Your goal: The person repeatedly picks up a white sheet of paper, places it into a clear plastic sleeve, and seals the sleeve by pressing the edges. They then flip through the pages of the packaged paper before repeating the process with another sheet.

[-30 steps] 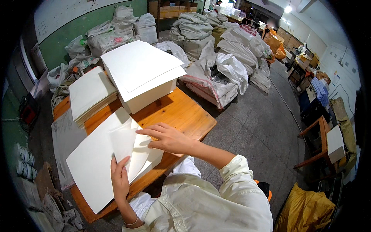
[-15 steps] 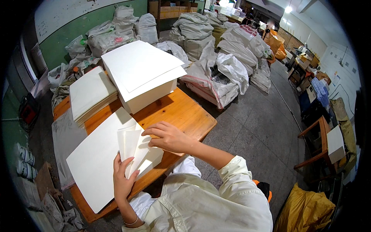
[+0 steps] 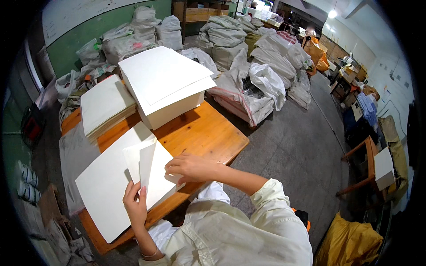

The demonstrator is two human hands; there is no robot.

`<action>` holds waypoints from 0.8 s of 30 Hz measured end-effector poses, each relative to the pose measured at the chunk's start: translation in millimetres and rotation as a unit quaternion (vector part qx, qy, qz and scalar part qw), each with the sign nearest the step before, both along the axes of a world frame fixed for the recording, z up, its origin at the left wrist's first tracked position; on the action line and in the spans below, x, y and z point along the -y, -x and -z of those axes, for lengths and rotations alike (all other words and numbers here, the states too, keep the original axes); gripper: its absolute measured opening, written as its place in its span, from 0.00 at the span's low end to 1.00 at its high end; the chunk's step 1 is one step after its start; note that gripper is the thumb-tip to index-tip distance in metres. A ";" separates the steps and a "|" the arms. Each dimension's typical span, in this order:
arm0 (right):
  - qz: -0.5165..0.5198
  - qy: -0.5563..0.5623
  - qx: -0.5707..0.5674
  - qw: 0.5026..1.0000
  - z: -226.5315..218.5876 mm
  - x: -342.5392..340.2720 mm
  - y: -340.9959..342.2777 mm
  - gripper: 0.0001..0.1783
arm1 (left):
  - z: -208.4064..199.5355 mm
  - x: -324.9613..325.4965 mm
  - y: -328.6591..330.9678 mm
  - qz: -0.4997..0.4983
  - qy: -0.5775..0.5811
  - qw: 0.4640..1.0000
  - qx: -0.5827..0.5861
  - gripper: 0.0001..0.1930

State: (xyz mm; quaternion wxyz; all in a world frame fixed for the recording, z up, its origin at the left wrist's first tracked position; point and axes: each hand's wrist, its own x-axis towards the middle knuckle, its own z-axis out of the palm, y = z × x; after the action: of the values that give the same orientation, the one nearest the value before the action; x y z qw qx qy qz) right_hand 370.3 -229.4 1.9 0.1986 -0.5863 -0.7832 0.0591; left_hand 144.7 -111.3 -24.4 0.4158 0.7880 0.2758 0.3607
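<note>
Large white paper sheets [image 3: 104,188] lie at a slant on the near part of the wooden table. My left hand [image 3: 136,205] grips a folded piece of white paper [image 3: 141,157] between thumb and fingers; its folds stand up in a fan over the sheets. Closed fingers of my right hand [image 3: 191,167] are bent at the right edge of the sheets, apart from the fan, with the thumb tucked below. What exactly lies under those fingertips is partly hidden. Behind my hands rises a tall stack of white sheets [image 3: 164,73], its top sheets askew.
A lower stack of off-white paper [image 3: 106,104] stands on the wooden table [image 3: 199,135], left of the tall one. Beyond are bulging white sacks [image 3: 248,93]. On the right are a wooden stool frame [image 3: 366,166] and a yellow sack [image 3: 350,241].
My right hand has moved slightly down, off the fanned folds to the sheets' right edge. The raised paper on the right now lies flatter, and the fan in my left hand has shifted and narrowed.
</note>
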 end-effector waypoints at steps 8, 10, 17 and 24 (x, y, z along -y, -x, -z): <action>0.003 0.042 0.056 0.998 -8.6 -2.2 5.0 0.11 | 10.2 -3.6 5.8 -0.054 0.026 0.998 0.017 0.05; -0.004 0.000 0.104 0.995 -5.4 -1.4 5.6 0.09 | 9.3 -4.5 6.1 -0.062 0.040 0.997 0.002 0.04; 0.027 -0.089 0.167 0.982 -17.2 -0.6 6.1 0.07 | 16.2 -9.2 10.6 0.056 -0.058 0.996 -0.024 0.23; 0.036 -0.253 0.059 0.965 -25.3 -5.0 10.5 0.13 | -6.4 5.1 3.7 0.103 -0.082 0.985 -0.111 0.26</action>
State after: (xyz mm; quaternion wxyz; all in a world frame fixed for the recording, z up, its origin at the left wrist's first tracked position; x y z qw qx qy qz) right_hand 359.8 -224.4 27.2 0.2958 -0.5473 -0.7612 -0.1831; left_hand 141.0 -116.4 -18.0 0.3515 0.8787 0.2072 0.2478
